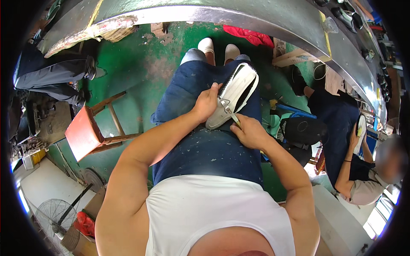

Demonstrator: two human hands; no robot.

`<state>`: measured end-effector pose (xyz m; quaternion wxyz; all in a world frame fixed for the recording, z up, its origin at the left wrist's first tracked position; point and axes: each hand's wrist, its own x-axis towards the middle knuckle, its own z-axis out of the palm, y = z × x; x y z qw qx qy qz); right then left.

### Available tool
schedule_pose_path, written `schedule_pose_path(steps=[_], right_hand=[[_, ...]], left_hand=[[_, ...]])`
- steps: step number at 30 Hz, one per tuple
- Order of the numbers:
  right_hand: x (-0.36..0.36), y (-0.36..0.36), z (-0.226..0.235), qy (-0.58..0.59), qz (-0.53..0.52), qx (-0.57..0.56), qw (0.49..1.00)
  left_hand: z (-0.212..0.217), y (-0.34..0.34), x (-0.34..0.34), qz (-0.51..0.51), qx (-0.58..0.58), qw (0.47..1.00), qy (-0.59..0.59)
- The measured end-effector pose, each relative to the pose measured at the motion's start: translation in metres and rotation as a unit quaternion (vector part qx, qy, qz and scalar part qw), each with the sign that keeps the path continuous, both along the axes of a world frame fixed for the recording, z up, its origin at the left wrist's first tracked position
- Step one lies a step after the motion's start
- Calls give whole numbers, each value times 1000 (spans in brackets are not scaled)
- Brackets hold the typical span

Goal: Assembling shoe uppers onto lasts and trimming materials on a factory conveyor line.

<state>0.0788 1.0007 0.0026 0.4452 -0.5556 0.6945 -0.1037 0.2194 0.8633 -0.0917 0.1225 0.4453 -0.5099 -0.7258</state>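
Across the dark blue apron (209,153) on my lap lies a whitish shoe (239,85), its pale underside facing up and a dark gap along one side. Fingers of my left hand (207,102) are closed on its left edge, with the thumb on top. My right hand (251,131) grips a metal hand tool (229,110) that looks like pliers. The tool's head touches the shoe near its lower end. Where the fingers wrap round the handle, part of the tool is hidden.
A metal-edged workbench (205,15) curves across the far side. An orange-topped stool (85,133) stands at left, near a person's legs (55,74). To the right, a seated co-worker (363,170) holds a pale shoe (361,133). Red cloth (250,35) lies beneath the bench.
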Motion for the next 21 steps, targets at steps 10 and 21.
schedule_pose_path(steps=[10,21], right_hand=[[-35,-13,6,208,-25,-119,971],[-62,-23,9,-1,-166,-144,975]], left_hand=[[0,-5,5,-135,-444,885,40],[37,-22,-6,-391,-415,811,-130]])
